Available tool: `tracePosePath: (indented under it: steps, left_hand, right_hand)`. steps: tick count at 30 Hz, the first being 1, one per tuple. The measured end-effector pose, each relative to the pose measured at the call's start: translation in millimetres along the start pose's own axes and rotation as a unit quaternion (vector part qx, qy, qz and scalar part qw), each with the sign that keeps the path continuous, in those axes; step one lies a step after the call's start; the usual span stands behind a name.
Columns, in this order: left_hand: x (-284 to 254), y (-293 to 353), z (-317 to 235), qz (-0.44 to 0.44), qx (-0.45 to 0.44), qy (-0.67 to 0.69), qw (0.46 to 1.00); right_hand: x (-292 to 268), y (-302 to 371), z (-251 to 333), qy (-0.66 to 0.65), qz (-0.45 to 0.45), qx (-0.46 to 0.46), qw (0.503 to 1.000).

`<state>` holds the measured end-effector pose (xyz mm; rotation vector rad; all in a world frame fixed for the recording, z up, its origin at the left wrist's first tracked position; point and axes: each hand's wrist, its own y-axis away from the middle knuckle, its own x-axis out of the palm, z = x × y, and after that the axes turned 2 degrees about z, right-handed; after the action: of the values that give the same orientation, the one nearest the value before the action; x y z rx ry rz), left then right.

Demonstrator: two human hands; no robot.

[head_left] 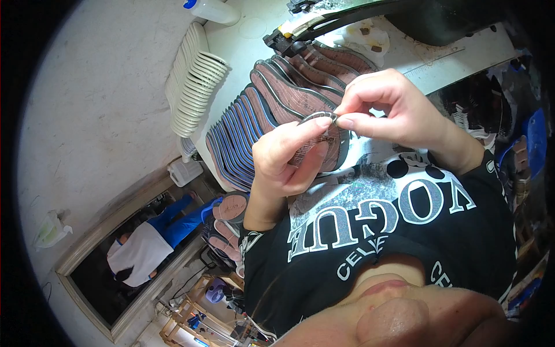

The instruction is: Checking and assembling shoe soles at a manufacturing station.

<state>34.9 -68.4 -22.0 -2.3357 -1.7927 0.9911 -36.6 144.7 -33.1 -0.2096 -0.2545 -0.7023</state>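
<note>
Close in front of my chest, my left hand (pixel 289 153) is closed around a brownish shoe sole (pixel 329 147) with a dark edge, its thumb along the rim. My right hand (pixel 390 110) pinches the tip of the same sole between thumb and forefinger. The fingertips of both hands nearly meet there, and they hide exactly what is pinched. Just beyond, a row of similar soles (pixel 277 95) with black and white edges leans together. More soles with blue edges (pixel 231 144) stand packed to the left.
A stack of cream sole-shaped pieces (pixel 193 87) stands against the wall at left. On the white table (pixel 251 43) are a white bottle (pixel 214 11) and a dark machine part (pixel 347 17). Pinkish pieces (pixel 231 207) lie at lower left, near a framed opening with another person (pixel 141 254).
</note>
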Motion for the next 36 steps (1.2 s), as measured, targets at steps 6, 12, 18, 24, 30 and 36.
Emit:
tracePosePath:
  steps: [6,12,18,24,30,36]
  left_hand:
    - [2.8,-0.6,0.4,-0.047,-0.077,0.087,0.992]
    - [-2.4,-4.3,-8.8,-0.021,-0.210,0.215,0.954]
    - [-5.2,-9.0,-4.9,0.048,-0.215,0.142,0.965]
    - [0.2,-2.3,2.6,-0.017,-0.234,0.182,0.955]
    - [-12.3,11.5,18.2,0.016,-0.306,0.154,0.939]
    - [-4.6,14.0,14.2,-0.019,-0.306,0.123,0.944]
  right_hand:
    - [5.3,-1.6,-5.1,0.119,-0.055,-0.004,0.991]
    - [-4.8,-5.1,-10.3,-0.067,0.011,0.083,0.994]
    - [-5.0,-14.6,-16.9,0.029,0.043,0.070,0.996]
    - [-3.8,-12.8,-25.1,0.118,-0.047,0.017,0.992]
    - [-2.1,-13.3,-42.9,-0.102,-0.090,0.075,0.988]
    - [-1.7,-16.0,-61.3,-0.010,-0.085,0.107,0.991]
